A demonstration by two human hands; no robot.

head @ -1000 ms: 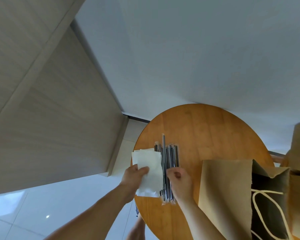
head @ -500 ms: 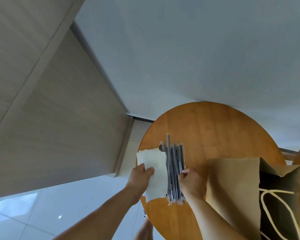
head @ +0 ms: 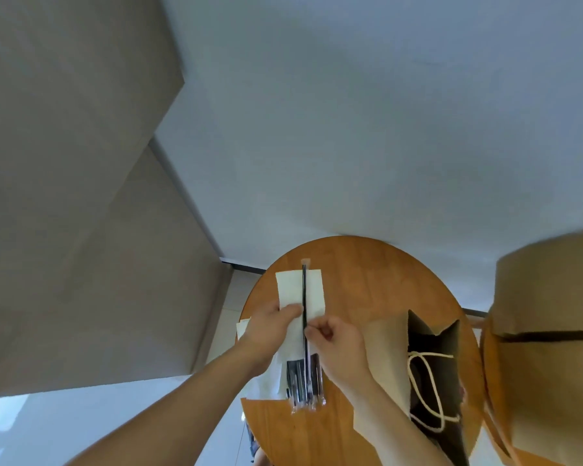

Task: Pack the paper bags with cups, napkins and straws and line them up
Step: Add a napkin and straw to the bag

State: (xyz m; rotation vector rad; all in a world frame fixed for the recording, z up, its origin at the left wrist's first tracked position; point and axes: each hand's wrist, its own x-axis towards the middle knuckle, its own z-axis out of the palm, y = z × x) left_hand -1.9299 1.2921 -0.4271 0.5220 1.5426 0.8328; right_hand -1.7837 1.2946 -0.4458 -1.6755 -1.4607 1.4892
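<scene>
Left hand (head: 270, 326) grips white paper napkin (head: 315, 290) above left side of round wooden tabletop (head: 377, 277). Right hand (head: 337, 341) pinches single black wrapped straw (head: 304, 287) laid along napkin. Spare straw bundle (head: 300, 381) lies near left edge. Open brown paper bag (head: 387, 351) sits at right. Step judged: pairing straw with napkin. Next calls for lowering the pair into bag mouth.
</scene>
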